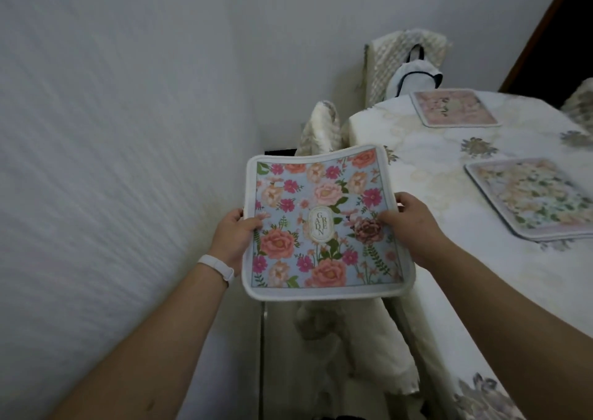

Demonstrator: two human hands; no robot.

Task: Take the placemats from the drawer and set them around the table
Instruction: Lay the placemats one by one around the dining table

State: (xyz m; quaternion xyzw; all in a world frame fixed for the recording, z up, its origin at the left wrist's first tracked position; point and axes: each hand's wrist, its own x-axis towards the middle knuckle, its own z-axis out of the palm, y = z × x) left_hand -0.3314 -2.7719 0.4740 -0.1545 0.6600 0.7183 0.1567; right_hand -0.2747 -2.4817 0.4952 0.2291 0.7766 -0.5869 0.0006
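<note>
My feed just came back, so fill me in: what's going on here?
A person holds a floral placemat in the air beside the cloth-covered table, with the left hand gripping its left edge and the right hand its right edge. Two more lie on the table: a pink placemat at the far end and a pale placemat nearer, on the right. The held one is not yet set down.

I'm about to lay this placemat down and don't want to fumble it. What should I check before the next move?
1. Grip: left hand and right hand hold the floral placemat by opposite edges: ok.
2. Printed side up: ok.
3. Floral placemat above the table: mostly beside its corner: not ok.
4. Bare tablecloth within the person's side: ok.
5. Far pink placemat lies flat: ok.
6. Nearer placemat single, not stacked: cannot tell, blurred.
</note>
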